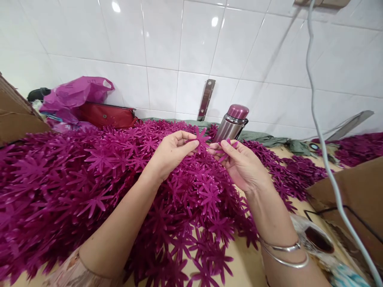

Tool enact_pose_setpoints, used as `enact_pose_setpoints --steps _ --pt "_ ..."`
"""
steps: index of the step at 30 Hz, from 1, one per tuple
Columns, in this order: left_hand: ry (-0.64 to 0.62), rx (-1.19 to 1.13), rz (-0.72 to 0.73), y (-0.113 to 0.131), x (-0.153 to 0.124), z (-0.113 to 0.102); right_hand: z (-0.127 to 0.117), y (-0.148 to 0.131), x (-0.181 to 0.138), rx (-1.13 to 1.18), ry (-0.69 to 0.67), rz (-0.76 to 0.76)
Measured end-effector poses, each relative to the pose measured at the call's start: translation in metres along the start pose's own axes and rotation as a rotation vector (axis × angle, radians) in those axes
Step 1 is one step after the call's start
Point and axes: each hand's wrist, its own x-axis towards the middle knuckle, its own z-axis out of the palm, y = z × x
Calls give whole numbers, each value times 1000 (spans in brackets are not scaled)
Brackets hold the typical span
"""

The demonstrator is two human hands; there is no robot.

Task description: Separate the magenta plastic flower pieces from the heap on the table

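My left hand (172, 153) pinches a purple star-shaped fabric flower (202, 138) between thumb and fingers, held up above the table. My right hand (239, 161) is closed on another purple flower piece (225, 153), its fingertips almost touching the left hand's flower. Both hands hover over a big heap of the same purple flowers (89, 187) that covers most of the table. Two silver bangles (283, 253) sit on my right wrist.
A steel flask with a purple cap (231, 122) stands behind my hands. At back left lie a pink plastic bag (74, 95) and a red pouch (106, 115). Cardboard boxes flank both sides (16, 115) (350, 191). A grey cable (321, 139) hangs at right. More flowers (356, 147) lie far right.
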Motion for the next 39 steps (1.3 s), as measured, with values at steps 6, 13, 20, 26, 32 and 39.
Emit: enact_pose_setpoints --steps 6,13,20,26,32,39 --pt "-116 88 30 -3 -3 4 11 1 -5 -24 -51 -19" --pt "-14 265 65 -2 -5 0 19 10 -8 -7 10 -20" --pt "-174 125 -52 -2 -5 3 16 11 -7 -47 -22 -65" --pt "-120 44 -50 -6 -5 6 15 18 -6 -145 -85 -76" --pt "-77 71 -51 -7 -4 3 13 6 -11 -275 25 -279" --pt "-161 85 -52 -5 -4 2 12 4 -13 -417 -7 -319"
